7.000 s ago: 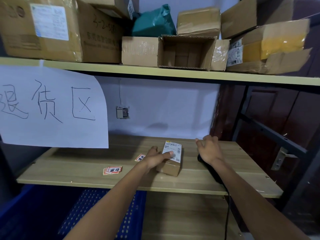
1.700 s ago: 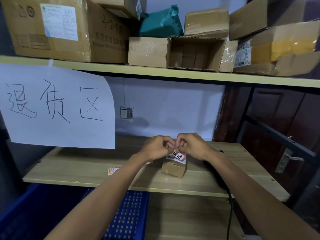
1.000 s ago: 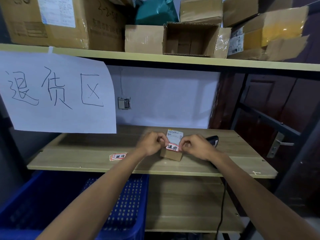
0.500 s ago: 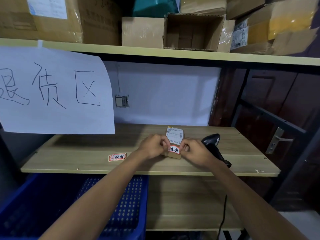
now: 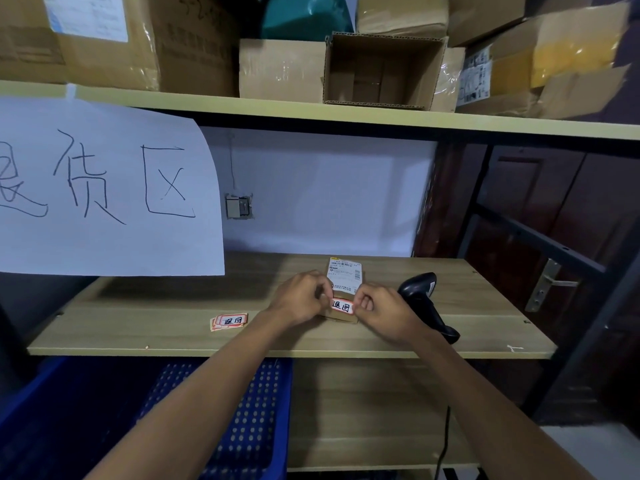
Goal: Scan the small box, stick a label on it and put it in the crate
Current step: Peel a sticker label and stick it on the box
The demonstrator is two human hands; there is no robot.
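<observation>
Your 2 hands, left hand [image 5: 302, 296] and right hand [image 5: 381, 313], pinch 1 label [image 5: 342, 306] onto 1 small box [image 5: 343, 284]. Nearby lie 1 scanner [image 5: 425, 304], 1 crate [image 5: 242, 420] and perhaps 3 spare stickers [image 5: 229, 321].

Both hands press a label onto the small box on the shelf

The left hand [image 5: 300, 296] and right hand [image 5: 380, 312] pinch the ends of a red-edged label [image 5: 342, 306] against the small box [image 5: 343, 278], which lies on the wooden shelf [image 5: 485, 313]. A black scanner [image 5: 424, 299] lies just right; spare labels [image 5: 229, 321] lie left; a blue crate [image 5: 249, 417] sits below.
</observation>
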